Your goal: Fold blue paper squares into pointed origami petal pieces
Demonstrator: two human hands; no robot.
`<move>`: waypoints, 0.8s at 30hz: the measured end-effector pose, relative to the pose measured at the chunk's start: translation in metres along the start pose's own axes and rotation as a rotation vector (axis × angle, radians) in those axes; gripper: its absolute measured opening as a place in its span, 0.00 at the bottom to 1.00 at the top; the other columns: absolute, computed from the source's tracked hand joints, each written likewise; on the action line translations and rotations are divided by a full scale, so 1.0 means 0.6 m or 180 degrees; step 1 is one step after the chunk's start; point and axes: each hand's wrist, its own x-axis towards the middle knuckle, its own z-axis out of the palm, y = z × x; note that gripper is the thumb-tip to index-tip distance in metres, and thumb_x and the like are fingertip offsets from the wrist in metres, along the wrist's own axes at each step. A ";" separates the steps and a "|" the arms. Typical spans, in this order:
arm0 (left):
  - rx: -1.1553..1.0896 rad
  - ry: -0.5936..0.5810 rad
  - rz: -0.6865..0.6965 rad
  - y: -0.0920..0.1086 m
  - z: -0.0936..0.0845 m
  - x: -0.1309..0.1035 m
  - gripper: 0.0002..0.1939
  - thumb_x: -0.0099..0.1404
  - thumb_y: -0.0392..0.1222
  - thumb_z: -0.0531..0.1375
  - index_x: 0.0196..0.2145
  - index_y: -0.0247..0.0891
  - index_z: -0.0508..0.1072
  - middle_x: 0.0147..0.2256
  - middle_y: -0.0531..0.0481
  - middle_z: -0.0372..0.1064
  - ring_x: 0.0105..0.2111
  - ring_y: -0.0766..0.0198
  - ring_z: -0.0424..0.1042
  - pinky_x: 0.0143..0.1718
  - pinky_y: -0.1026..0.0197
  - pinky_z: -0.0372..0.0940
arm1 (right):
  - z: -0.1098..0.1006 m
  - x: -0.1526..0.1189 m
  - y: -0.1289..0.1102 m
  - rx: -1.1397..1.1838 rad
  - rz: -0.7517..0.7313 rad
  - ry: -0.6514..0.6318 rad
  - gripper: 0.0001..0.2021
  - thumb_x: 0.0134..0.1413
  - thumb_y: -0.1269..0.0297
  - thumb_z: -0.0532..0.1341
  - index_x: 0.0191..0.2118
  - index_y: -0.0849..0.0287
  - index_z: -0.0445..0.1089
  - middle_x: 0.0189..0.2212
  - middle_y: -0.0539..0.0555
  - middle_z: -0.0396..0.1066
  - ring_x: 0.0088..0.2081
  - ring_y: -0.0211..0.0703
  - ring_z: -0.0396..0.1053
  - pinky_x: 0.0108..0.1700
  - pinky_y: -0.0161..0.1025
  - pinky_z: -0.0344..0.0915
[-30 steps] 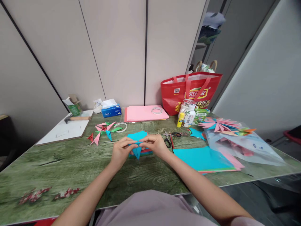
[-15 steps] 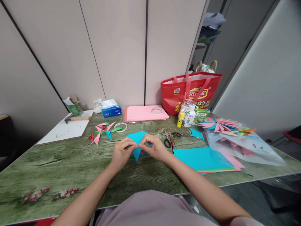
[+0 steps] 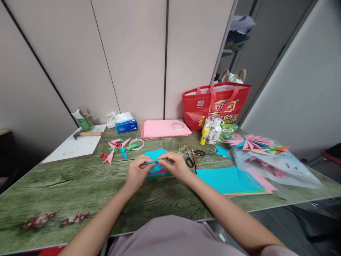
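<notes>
Blue folded paper point(image 3: 152, 162), pinched to the left of the scissors point(image 3: 189, 154).
Its narrow folded edge, the long axis that shows, runs crosswise from hand to hand over a coloured paper stack point(image 3: 160, 174), also left of the scissors; whether it touches that stack I cannot tell. The right hand point(image 3: 176, 166) sits between the fold and the scissors, the left hand point(image 3: 137, 172) on the fold's side away from them. Both touch it, neither clearly nearer, thumbs and fingers closed on the paper.
</notes>
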 end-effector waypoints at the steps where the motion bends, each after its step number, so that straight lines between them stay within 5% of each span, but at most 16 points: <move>1: 0.0135 -0.0001 0.0108 -0.001 -0.001 0.000 0.05 0.50 0.39 0.62 0.21 0.36 0.73 0.22 0.50 0.66 0.24 0.65 0.67 0.24 0.64 0.63 | 0.001 -0.001 -0.001 0.0115 0.0061 -0.0068 0.08 0.48 0.61 0.59 0.28 0.60 0.70 0.23 0.51 0.69 0.21 0.34 0.65 0.23 0.31 0.62; 5: 0.0600 0.0070 0.0501 -0.005 -0.003 -0.002 0.04 0.52 0.38 0.61 0.23 0.37 0.74 0.20 0.52 0.65 0.22 0.66 0.65 0.23 0.65 0.61 | 0.004 -0.002 -0.005 0.0708 0.0260 -0.0190 0.09 0.47 0.60 0.59 0.25 0.60 0.69 0.24 0.52 0.69 0.23 0.35 0.67 0.26 0.33 0.66; 10: 0.0499 0.0148 0.1210 -0.004 -0.009 -0.001 0.06 0.55 0.32 0.58 0.28 0.39 0.74 0.28 0.49 0.69 0.35 0.61 0.70 0.37 0.56 0.64 | 0.004 0.007 -0.004 0.1388 0.0568 -0.0016 0.10 0.36 0.60 0.66 0.28 0.59 0.71 0.34 0.54 0.69 0.35 0.39 0.68 0.38 0.37 0.67; 14: 0.0591 0.0021 0.1343 0.001 -0.011 -0.003 0.09 0.55 0.30 0.55 0.29 0.40 0.74 0.33 0.49 0.68 0.42 0.58 0.68 0.42 0.52 0.63 | 0.005 0.008 0.003 0.2008 0.1257 -0.0179 0.16 0.33 0.60 0.67 0.32 0.60 0.69 0.24 0.48 0.69 0.27 0.36 0.69 0.34 0.39 0.69; 19: 0.0455 0.0205 0.0506 0.009 -0.004 -0.003 0.13 0.58 0.35 0.53 0.42 0.40 0.70 0.45 0.44 0.65 0.46 0.58 0.65 0.46 0.54 0.62 | 0.007 0.010 0.009 0.1895 0.1223 0.0213 0.17 0.27 0.63 0.69 0.29 0.61 0.66 0.21 0.47 0.66 0.22 0.34 0.67 0.27 0.34 0.69; 24: -0.0719 0.0015 -0.0870 0.008 0.005 0.001 0.18 0.55 0.45 0.56 0.43 0.35 0.65 0.28 0.48 0.72 0.26 0.60 0.73 0.26 0.59 0.69 | 0.009 0.011 0.008 0.1528 0.0942 0.0451 0.17 0.29 0.61 0.68 0.29 0.61 0.64 0.22 0.47 0.65 0.22 0.34 0.65 0.24 0.34 0.68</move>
